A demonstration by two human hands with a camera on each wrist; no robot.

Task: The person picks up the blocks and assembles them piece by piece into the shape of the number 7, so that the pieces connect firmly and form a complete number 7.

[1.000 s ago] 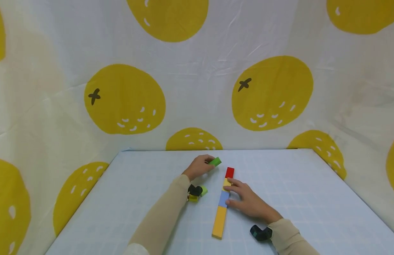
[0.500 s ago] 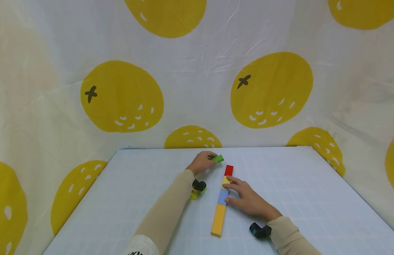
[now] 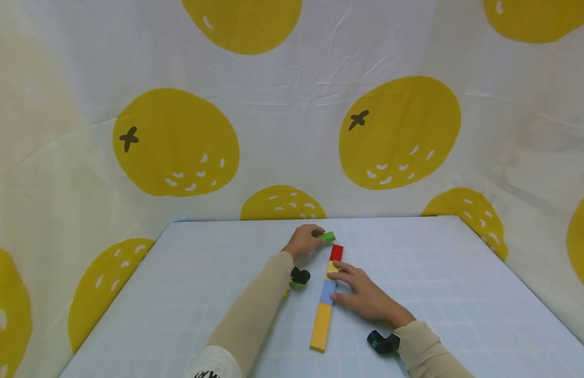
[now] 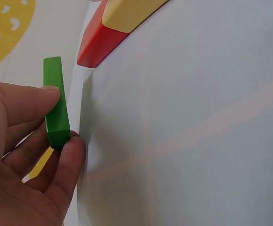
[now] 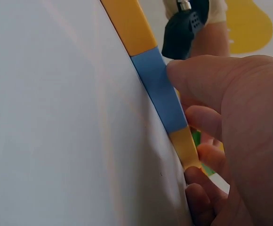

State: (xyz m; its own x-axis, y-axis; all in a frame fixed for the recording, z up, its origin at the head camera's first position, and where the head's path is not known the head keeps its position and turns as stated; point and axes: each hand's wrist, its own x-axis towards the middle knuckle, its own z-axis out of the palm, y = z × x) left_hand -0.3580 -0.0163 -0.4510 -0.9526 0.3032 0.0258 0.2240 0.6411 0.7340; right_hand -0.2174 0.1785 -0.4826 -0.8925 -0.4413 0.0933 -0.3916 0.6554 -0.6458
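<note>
In the head view, my left hand (image 3: 305,241) pinches the green block (image 3: 329,237), the red block (image 3: 336,253) just right of it on the desk (image 3: 438,273); my right hand (image 3: 369,298), fingers loosely spread, touches the yellow block (image 3: 331,269) and blue block (image 3: 327,292). Left wrist: thumb and fingertips grip the green block. Right wrist: my thumb rests against the blue block.

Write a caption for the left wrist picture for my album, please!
A left hand holds a green block near a red block that meets a yellow block on the table.
</note>
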